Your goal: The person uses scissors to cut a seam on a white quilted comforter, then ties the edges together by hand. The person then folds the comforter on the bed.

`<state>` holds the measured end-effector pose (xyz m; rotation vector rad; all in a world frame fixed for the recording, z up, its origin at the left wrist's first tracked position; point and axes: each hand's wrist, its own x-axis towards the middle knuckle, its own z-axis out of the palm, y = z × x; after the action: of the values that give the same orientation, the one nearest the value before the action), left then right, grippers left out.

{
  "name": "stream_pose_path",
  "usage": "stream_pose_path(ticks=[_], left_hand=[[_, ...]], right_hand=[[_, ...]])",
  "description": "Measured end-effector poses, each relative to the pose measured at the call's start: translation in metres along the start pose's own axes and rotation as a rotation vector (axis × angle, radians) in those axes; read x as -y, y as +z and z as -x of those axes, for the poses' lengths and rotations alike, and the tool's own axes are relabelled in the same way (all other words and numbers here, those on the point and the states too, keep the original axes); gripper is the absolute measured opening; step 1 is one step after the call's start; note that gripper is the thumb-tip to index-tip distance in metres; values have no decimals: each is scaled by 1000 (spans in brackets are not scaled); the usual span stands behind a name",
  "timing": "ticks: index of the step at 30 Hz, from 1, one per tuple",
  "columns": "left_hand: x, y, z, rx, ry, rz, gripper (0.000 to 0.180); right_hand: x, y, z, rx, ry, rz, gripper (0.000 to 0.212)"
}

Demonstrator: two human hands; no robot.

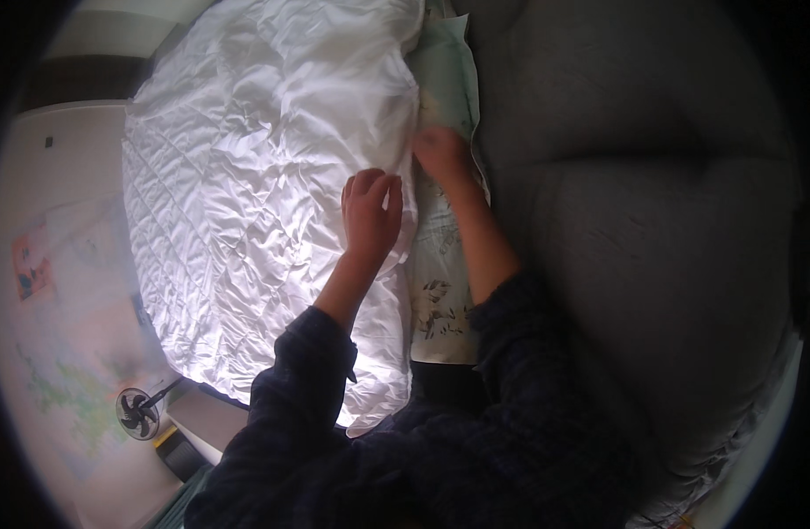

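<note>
1) Curls left hand (368, 220) loosely, half open, over white quilt (246, 167) spread at left; cannot tell whether pinching
2) Places right hand (442, 154) at quilt's right edge; cannot tell closure, blurred
3) Shows pale green printed cloth (436, 264), then dark grey upholstery (634, 238)

The scene is dim overall, with light apparently coming from the left. It falls brightest on the white quilt (273, 185), nearly glaring along its lower left, while small shadows pick out the creases. The grey sofa (634, 264) and dark sleeves (546, 361) sink into gloom. Slight blur softens the right hand (444, 157). Fisheye distortion bends straight edges toward a black, vignetted rim, and fine detail looks soft.
</note>
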<state>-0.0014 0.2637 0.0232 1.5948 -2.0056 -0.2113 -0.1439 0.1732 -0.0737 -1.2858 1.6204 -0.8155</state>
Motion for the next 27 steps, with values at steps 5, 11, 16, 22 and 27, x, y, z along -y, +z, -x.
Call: stream_pose_path(ticks=[5,11,16,22,27], left_hand=[[-16,-7,27,-41,-71,3,19],[-22,-31,170,333,-283,-155,35],[-8,-39,207,490,-237,-140,18],[20,-81,217,482,-230,-92,11],[16,-68,156,241,-281,-38,18]], right_hand=[[-4,1,-22,-28,53,-65,21],[5,-6,-24,-58,-33,-488,29],[4,-3,-13,-55,-83,-528,29],[7,-7,-18,7,-62,-3,23],[1,-2,-12,-53,-137,40,23]])
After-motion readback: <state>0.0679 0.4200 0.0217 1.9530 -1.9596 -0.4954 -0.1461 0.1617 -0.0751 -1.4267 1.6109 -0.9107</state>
